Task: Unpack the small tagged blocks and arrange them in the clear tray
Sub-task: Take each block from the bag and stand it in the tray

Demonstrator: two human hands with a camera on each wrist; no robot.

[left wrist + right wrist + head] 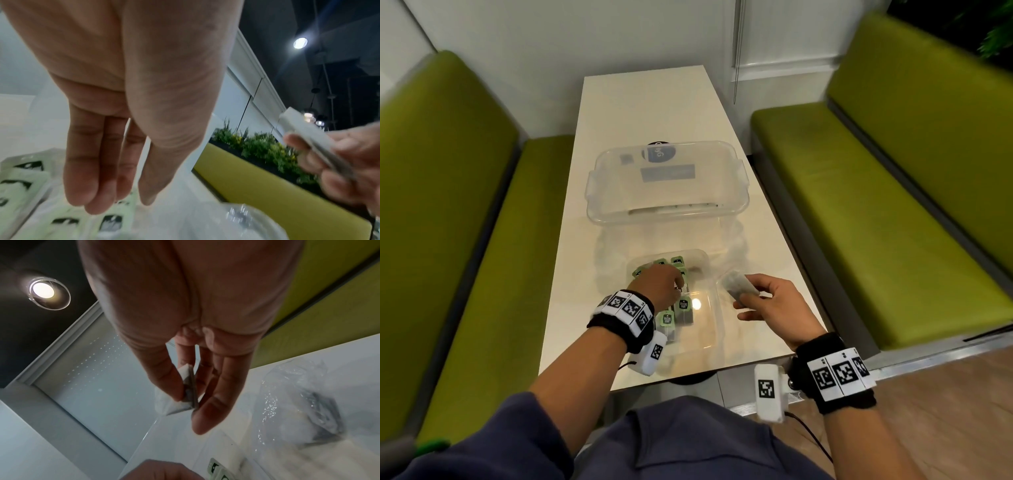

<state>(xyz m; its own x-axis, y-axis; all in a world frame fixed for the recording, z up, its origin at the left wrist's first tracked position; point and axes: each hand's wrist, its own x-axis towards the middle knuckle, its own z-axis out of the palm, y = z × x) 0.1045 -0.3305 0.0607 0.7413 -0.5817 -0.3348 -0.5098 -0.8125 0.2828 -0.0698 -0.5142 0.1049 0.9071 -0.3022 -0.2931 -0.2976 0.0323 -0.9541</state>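
Note:
A shallow clear tray (709,340) lies near the table's front edge, with several dark blocks with green tags (684,305) in rows in its left half. My left hand (666,284) reaches down into the tray. In the left wrist view its fingers (92,194) are straight, hold nothing, and hover just over the green tags (20,181). My right hand (756,298) hovers just right of the tray. It pinches one pale block (739,286) between thumb and fingers, seen edge-on in the right wrist view (189,386). The tray's right half is bare.
A large clear bin (667,205) stands behind the tray. A crumpled clear plastic bag (736,243) lies between them at the right. Green benches (859,205) flank the narrow white table (647,109). My lap is right at the table's front edge.

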